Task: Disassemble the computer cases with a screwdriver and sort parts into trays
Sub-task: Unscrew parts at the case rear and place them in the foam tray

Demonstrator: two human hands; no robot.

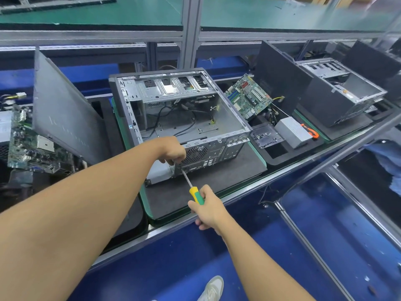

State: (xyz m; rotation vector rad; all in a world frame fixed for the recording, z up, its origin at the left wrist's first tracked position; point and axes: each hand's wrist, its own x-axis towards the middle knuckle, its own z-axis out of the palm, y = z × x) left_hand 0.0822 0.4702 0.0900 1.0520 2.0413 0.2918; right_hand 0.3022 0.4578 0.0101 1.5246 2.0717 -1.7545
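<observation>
Yellow-green screwdriver (196,194) in right hand (209,208), no legible writing on case (184,118)

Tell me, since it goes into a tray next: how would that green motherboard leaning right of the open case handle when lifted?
The motherboard is a thin flat board, so probably light and fairly stiff, though it may flex if held by one corner. Its face is crowded with slots and chips, so likely fragile; edge grips seem safer. It leans tilted beside the open case, so a nudge could tip it.
</observation>
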